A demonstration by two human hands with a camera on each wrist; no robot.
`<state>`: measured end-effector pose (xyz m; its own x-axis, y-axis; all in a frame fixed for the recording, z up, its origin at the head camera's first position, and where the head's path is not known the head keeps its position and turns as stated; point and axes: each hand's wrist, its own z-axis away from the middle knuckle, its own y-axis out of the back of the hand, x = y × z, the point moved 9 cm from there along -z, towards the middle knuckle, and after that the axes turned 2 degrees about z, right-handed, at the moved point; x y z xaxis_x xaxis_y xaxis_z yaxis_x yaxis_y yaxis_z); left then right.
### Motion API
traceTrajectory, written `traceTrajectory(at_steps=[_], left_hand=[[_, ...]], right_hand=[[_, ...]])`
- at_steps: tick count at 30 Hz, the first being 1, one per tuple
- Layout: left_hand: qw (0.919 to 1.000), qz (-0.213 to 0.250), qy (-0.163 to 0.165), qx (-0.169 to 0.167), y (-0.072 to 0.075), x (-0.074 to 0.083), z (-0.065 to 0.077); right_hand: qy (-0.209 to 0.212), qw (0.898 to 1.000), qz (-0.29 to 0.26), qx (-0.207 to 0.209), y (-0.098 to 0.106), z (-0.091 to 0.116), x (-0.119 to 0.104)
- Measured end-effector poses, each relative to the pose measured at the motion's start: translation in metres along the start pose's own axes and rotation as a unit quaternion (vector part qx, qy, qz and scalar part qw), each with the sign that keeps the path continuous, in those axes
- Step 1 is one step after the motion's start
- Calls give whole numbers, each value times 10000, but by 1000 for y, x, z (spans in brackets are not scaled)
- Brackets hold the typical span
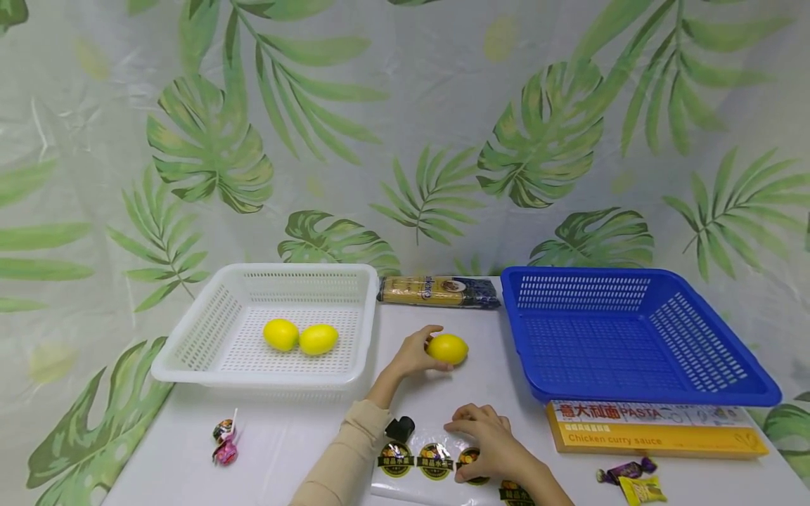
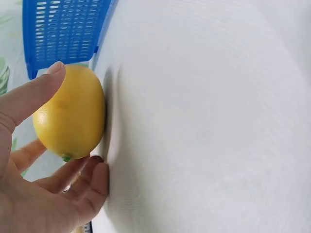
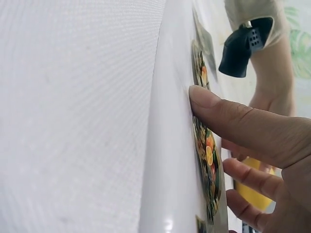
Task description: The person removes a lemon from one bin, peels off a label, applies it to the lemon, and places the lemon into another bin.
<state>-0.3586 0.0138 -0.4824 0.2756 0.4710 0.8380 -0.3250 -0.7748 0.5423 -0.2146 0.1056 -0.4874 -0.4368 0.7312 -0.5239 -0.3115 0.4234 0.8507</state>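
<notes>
A yellow lemon [image 1: 448,348] lies on the white table between the two baskets. My left hand [image 1: 418,353] is at its left side, thumb and fingers curved around it; in the left wrist view the thumb lies over the lemon [image 2: 73,114] and the other fingers are beneath and behind it. Nearer the front, my right hand [image 1: 490,439] hovers close over a clear plastic fruit bag [image 1: 414,485] with round dark labels. Its fingers are spread and loosely bent, holding nothing. In the right wrist view the thumb is right at a label [image 3: 209,155].
A white basket [image 1: 190,376] holding two lemons [image 1: 300,337] stands left. At right, a blue basket [image 1: 588,351] has a pasta box [image 1: 658,430] before it. A pasta packet [image 1: 439,292] lies behind, lollipops [image 1: 224,446] front left, wrapped candies [image 1: 633,478] front right.
</notes>
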Motion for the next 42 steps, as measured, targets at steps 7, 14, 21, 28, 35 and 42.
traceTrajectory(at_steps=[7, 14, 21, 28, 35, 42], left_hand=[[9983, 166, 55, 561, 20, 3, 25], [9967, 238, -151, 761, 31, 16, 65], [9984, -514, -63, -220, 22, 18, 98], [9909, -1239, 58, -517, 15, 9, 118], [9949, -758, 171, -646, 6, 2, 122], [9942, -719, 383, -698, 1, -1, 123]], right_hand=[[-69, 10000, -60, -24, -2, -2, -1], [-134, 9999, -60, -39, -3, -2, 0], [-150, 9998, -156, 56, -1, -1, -1], [-146, 9996, -119, 201, 1, 0, -1], [-96, 9997, -79, 227, 1, 0, -1], [-88, 9998, -47, 189, 0, 1, -2]])
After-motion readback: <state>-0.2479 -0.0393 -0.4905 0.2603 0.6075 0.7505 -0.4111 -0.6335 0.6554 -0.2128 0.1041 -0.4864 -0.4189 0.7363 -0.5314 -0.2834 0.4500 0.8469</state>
